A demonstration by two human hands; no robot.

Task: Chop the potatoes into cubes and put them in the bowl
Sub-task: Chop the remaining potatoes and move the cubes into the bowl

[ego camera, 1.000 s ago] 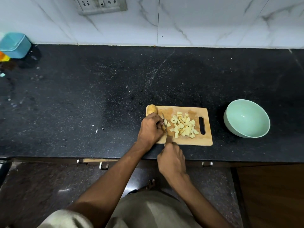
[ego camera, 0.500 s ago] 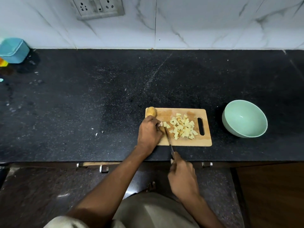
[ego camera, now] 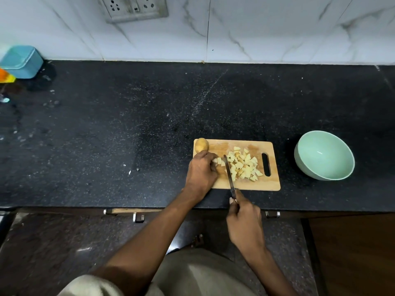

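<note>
We find a wooden chopping board (ego camera: 245, 184) lying on the black speckled tabletop (ego camera: 128, 124), its slotted handle toward the right. A pile of pale potato cubes (ego camera: 243, 165) sits on the middle of the board, and one whole unpeeled potato (ego camera: 201, 144) rests at the board's far left corner. We note the left hand (ego camera: 201, 171) on the left part of the board, fingers curled down over a few small potato pieces (ego camera: 218, 160) just left of the blade; how firmly it holds them we cannot tell. The right hand (ego camera: 243, 221) is closed round the handle of a kitchen knife (ego camera: 229, 175), forefinger laid along the top, with the blade running over the board's near edge between the left hand and the pile. A pale green bowl (ego camera: 324, 155) stands on the tabletop, right of the board and apart from it; we see no potato in it. A blue container (ego camera: 21, 60) stands at the far left by the marble-tiled wall (ego camera: 256, 28), which carries a socket plate (ego camera: 132, 7).
</note>
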